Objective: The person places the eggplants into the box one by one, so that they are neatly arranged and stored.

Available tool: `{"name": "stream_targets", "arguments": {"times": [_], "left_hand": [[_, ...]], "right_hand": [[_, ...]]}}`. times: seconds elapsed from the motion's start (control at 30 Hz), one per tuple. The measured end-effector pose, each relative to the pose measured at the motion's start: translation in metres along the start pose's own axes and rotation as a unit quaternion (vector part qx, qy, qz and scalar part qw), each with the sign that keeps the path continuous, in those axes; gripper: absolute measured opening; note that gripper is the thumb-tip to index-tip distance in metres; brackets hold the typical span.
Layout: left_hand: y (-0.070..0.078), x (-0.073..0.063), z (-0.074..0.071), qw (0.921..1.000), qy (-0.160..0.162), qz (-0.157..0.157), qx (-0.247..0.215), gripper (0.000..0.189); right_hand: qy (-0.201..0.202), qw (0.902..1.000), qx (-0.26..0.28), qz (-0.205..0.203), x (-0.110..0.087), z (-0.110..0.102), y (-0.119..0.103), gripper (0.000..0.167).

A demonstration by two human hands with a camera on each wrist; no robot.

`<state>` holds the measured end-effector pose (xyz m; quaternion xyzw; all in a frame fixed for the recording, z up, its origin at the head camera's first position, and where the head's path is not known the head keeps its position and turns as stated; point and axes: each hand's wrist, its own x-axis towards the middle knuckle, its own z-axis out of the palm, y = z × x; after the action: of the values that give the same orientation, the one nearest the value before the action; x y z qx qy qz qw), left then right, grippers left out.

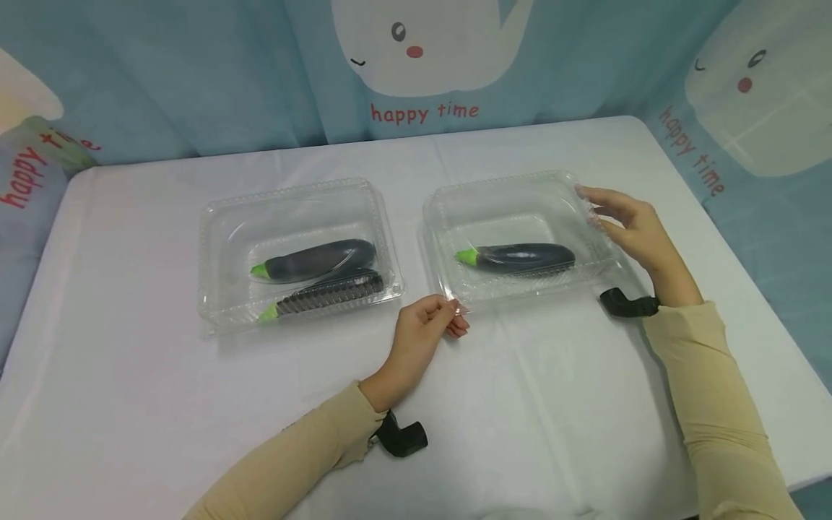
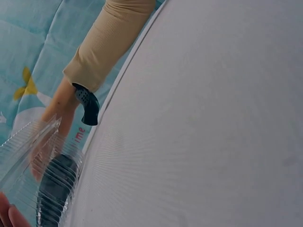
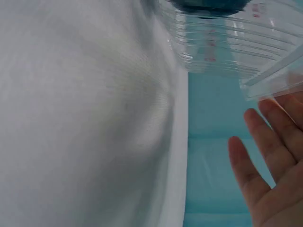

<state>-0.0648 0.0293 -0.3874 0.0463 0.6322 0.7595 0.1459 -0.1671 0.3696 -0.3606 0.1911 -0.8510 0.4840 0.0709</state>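
Observation:
A clear plastic container (image 1: 507, 195) at centre right has one dark eggplant (image 1: 525, 258) with a green stem end inside it. My left hand (image 1: 418, 337) pinches the container's near left corner between thumb and curled fingers. At its right edge, my right hand (image 1: 630, 224) holds the rim with its fingertips. The other fingers of that hand spread out below the rim in the right wrist view. Ribbed clear walls show the eggplant (image 2: 57, 182) through them in the left wrist view, where only fingertips (image 2: 12, 213) of my left hand appear.
To the left stands a second clear container (image 1: 292, 209) with two eggplants (image 1: 318, 260) in it. Both sit on a white-covered table (image 1: 130, 404). A blue printed curtain (image 1: 227, 79) hangs behind the table and at its sides. Black devices (image 1: 401, 437) stick out at both sleeve cuffs.

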Motion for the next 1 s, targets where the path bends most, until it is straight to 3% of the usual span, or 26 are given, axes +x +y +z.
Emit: {"name": "stream_targets", "arguments": {"times": [0.13,0.23,0.47,0.57,1.0], "left_hand": [[-0.001,0.0,-0.001,0.9999,0.012,0.001,-0.006,0.021],[-0.001,0.0,-0.002,0.9998,0.019,0.005,-0.008,0.021],[-0.002,0.0,0.0,0.9993,0.03,0.008,-0.022,0.02],[-0.002,0.0,0.001,0.999,0.035,0.009,-0.026,0.021],[-0.002,0.001,0.003,0.9982,0.055,-0.001,-0.026,0.019]], "right_hand": [[-0.013,0.9986,-0.05,-0.013,-0.001,0.001,-0.002,0.045],[0.003,0.9963,-0.085,-0.007,0.0,0.002,-0.004,0.043],[0.044,0.9849,-0.141,0.091,-0.007,0.004,-0.013,0.028],[0.039,0.9823,-0.145,0.112,-0.009,0.004,-0.016,0.029],[0.048,0.9873,-0.118,0.095,-0.007,0.012,-0.012,0.028]]}}
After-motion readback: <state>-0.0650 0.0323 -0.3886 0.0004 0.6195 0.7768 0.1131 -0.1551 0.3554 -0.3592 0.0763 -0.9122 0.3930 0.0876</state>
